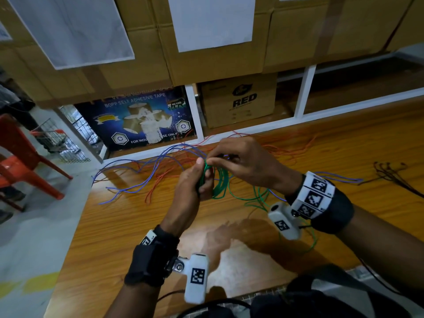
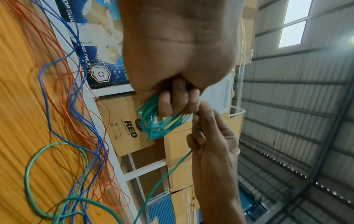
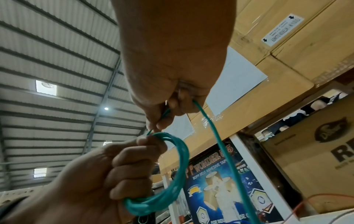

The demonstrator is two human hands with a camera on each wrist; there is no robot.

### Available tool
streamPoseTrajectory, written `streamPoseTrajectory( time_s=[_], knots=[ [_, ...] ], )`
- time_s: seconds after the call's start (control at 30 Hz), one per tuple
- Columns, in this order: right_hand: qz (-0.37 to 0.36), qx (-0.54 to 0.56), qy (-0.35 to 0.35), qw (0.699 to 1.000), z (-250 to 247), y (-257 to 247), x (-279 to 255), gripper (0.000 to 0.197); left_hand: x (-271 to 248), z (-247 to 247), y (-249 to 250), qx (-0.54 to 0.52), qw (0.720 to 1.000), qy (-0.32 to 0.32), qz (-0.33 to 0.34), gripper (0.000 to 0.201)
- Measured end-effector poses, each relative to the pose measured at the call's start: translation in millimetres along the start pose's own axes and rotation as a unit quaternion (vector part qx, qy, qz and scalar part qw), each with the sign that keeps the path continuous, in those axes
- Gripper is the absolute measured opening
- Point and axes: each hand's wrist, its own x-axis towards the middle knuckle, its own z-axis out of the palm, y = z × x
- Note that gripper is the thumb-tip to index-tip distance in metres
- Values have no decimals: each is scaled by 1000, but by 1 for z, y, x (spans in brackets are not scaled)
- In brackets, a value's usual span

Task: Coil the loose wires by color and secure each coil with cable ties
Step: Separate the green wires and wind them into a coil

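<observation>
A coil of green wire (image 1: 219,183) (image 2: 156,123) (image 3: 177,178) hangs above the wooden table (image 1: 137,226). My left hand (image 1: 197,180) (image 2: 178,103) (image 3: 122,169) grips it in a fist. Just above it, my right hand (image 1: 231,159) (image 2: 208,136) (image 3: 168,109) pinches a strand of the same green wire at the coil's top. The loose green tail (image 1: 259,196) (image 3: 226,154) (image 2: 164,177) trails down to the table on the right. Loose blue wires (image 1: 142,177) (image 2: 76,106) and red-orange wires (image 1: 169,166) (image 2: 57,75) lie tangled on the table behind the hands.
A bundle of dark cable ties (image 1: 390,175) lies at the table's right. Cardboard boxes (image 1: 238,99) and a blue tape box (image 1: 142,118) fill white shelving behind the table. A red plastic chair (image 1: 20,161) and a wire basket (image 1: 57,143) stand on the left floor.
</observation>
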Motion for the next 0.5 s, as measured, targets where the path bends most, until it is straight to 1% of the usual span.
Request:
streamPoseTrajectory(
  time_s=[0.1, 0.2, 0.3, 0.37, 0.43, 0.5],
  knots=[
    [15, -2, 30, 999, 3, 9, -4, 14, 2, -3, 1, -43, 997, -21, -52, 37],
    [48, 6, 49, 998, 9, 14, -10, 14, 4, -4, 1, -99, 990, -45, -91, 36],
    [116, 49, 58, 990, 17, 16, -17, 18, 3, -3, -1, -145, 982, -47, -115, 34],
    [166, 105, 24, 980, 20, 17, -24, 24, 2, -2, -2, -175, 976, -30, -128, 33],
    [216, 173, -49, 960, 16, 18, -29, 33, 2, -1, -1, -200, 970, -11, -140, 33],
    [241, 205, -128, 940, 9, 18, -32, 49, 2, 0, 0, -210, 966, -3, -153, 33]
  ],
)
